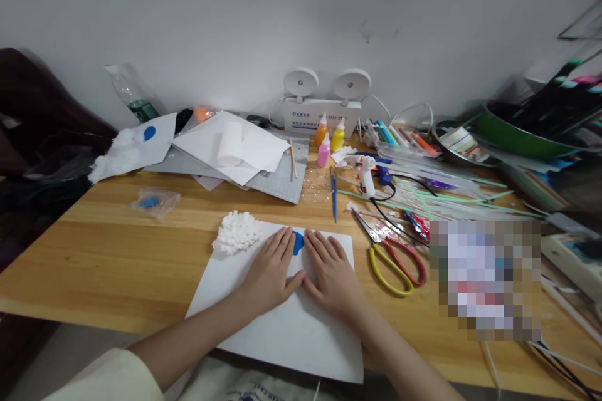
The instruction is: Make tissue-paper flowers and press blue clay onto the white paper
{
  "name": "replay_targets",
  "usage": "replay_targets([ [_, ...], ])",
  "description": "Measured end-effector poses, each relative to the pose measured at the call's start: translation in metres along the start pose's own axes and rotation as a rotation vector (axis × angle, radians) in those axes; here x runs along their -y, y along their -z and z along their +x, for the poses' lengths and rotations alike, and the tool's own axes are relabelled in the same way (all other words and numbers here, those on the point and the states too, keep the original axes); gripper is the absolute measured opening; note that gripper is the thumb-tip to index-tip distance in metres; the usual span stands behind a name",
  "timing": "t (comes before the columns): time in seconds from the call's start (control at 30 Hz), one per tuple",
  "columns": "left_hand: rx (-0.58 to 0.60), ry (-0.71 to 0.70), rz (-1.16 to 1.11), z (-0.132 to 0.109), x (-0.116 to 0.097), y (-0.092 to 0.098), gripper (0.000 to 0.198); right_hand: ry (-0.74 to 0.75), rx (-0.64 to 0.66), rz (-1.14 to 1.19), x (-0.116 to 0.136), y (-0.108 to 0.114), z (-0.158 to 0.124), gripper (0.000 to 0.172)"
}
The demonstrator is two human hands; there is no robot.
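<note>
Head cam, the only view: a plain grey wall (211, 12) at the back, a wooden table (94, 250) in front, busy w/ craft bits. Centre stage was a white board (301, 338) near the table's front edge, and on its upper part, btwn the two hands, sat the small blue piece (298, 243)! Left hand (270, 266) lay flat, fingers out straight and tgthr, tips right by the piece's left side; right hand (332, 269) mirrored it on the right. Thumbs nearly met below. Neither hand was curled round anything; whether the tips pressed on the blue or just beside it, couldn't tell.

White crumbly cluster (236, 233) sat at the board's upper-left corner, close to the left hand. Scissors (384, 243) lay just off the board's right edge, glue gun (366, 178) beyond.

How to do it well, imo: the blue looked soft, so light, even pressure from both sides, tips low, palms steadying the board, left wrist kept clear of the cluster b/c it'd prob. smear or shed.
</note>
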State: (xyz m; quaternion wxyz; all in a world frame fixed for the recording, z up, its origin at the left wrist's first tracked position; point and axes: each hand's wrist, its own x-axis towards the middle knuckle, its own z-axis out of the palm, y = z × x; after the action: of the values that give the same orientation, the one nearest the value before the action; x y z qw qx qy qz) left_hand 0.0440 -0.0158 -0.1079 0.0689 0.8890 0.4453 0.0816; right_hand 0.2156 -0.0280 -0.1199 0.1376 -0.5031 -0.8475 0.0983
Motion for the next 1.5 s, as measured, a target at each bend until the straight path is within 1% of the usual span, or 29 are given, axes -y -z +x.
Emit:
replay_targets([
  [0.07,-0.013,-0.001,-0.024,0.002,-0.002,0.000,0.063,0.008,0.004,0.005,0.000,0.000,0.000,0.064],
  [0.17,-0.032,0.001,-0.051,0.005,-0.005,-0.002,0.054,0.011,0.014,0.014,-0.001,0.001,0.001,0.062],
  [0.3,-0.014,-0.020,-0.061,0.008,-0.009,-0.004,0.043,0.004,0.035,0.037,-0.001,0.005,0.001,0.059],
  [0.37,-0.001,-0.028,-0.067,0.010,-0.010,-0.003,0.040,0.004,0.034,0.058,-0.001,0.007,0.001,0.056],
  [0.53,0.026,-0.029,-0.075,0.015,-0.013,0.000,0.044,0.003,0.004,0.114,-0.002,0.010,0.001,0.048],
  [0.7,0.031,-0.048,-0.100,0.020,-0.014,0.002,0.043,0.007,-0.031,0.126,-0.004,0.006,0.000,0.053],
  [0.83,0.018,-0.057,-0.124,0.018,-0.016,0.000,0.043,-0.009,-0.039,0.161,-0.005,0.003,-0.001,0.054],
  [1.0,-0.003,-0.045,-0.144,0.017,-0.020,-0.006,0.045,-0.110,-0.129,0.253,-0.006,0.002,0.000,0.044],
  [1.3,0.033,-0.050,-0.169,0.011,-0.033,-0.004,0.047,-0.123,-0.149,0.265,-0.005,0.000,0.000,0.043],
  [1.4,0.026,-0.072,-0.207,0.010,-0.029,-0.001,0.050,-0.120,-0.161,0.280,-0.005,0.000,0.001,0.042],
  [1.5,-0.011,-0.044,-0.251,0.010,-0.018,0.005,0.049,-0.125,-0.172,0.294,-0.007,-0.001,0.001,0.042],
])
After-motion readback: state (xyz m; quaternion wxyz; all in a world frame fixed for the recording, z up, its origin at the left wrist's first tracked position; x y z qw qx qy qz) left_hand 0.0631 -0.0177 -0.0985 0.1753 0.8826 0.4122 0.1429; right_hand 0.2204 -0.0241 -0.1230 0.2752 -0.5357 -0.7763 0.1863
